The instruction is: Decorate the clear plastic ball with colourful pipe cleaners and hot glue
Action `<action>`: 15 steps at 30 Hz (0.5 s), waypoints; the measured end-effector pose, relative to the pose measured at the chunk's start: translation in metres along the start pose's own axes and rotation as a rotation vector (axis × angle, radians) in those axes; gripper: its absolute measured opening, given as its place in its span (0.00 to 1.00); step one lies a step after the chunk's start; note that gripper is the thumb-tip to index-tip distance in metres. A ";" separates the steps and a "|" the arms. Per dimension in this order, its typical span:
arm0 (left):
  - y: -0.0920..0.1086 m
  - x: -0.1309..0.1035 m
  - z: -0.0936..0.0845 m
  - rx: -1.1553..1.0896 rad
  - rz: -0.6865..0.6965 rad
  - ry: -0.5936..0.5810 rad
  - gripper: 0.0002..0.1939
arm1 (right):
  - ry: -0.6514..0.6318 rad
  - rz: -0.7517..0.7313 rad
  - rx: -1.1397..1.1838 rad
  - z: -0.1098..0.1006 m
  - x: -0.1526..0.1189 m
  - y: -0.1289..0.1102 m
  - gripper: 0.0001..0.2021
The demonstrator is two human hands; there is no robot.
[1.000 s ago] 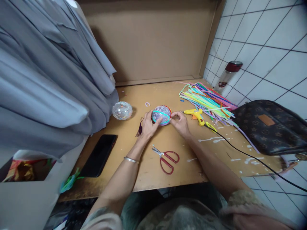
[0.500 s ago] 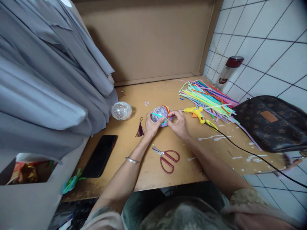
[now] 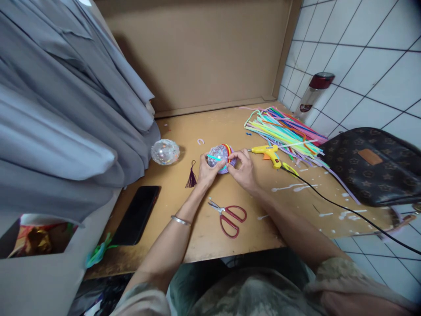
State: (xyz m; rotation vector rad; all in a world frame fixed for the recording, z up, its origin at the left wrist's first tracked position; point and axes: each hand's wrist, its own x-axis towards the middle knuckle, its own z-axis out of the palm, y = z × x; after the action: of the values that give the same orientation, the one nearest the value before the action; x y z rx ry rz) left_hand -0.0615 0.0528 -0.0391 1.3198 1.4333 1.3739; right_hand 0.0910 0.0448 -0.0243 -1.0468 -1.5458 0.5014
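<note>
My left hand [image 3: 209,171] is wrapped around the left side of a clear faceted ball [image 3: 219,151], its thumb pressing on the front. Red, yellow and purple bands curve round the ball's right side. A turquoise pipe cleaner [image 3: 214,157] runs across its face toward my fingertips. My right hand [image 3: 242,167] is closed in a pinch at the ball's right edge, where that turquoise piece ends; the exact grip is partly hidden by the fingers. Left of my hands lies a dark purple tassel [image 3: 191,176]. Red-handled scissors [image 3: 230,217] lie slightly spread between my forearms.
A second clear ball [image 3: 165,152] sits at left, above a black phone [image 3: 136,215]. To the right are a yellow glue gun [image 3: 269,154] with its cord, a heap of pipe cleaners [image 3: 283,129], a bottle [image 3: 314,94] and a brown bag [image 3: 375,171]. Grey cloth [image 3: 66,109] hangs left.
My right fingers have shifted slightly at the ball's right edge. The camera view has moved a little; both hands stay on the ball.
</note>
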 end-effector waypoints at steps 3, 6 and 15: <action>0.001 0.001 0.002 0.012 -0.016 0.047 0.33 | -0.001 -0.004 0.004 0.000 0.000 0.001 0.08; 0.007 -0.001 0.005 0.031 -0.032 0.117 0.33 | -0.002 -0.015 0.004 0.001 0.000 0.003 0.08; 0.011 -0.002 0.001 0.110 -0.034 0.196 0.32 | -0.033 -0.030 0.075 0.001 0.002 0.007 0.07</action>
State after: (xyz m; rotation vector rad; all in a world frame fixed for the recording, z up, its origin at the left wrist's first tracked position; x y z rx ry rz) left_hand -0.0579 0.0505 -0.0291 1.2504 1.6758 1.4514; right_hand 0.0923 0.0504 -0.0291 -0.9609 -1.5577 0.5550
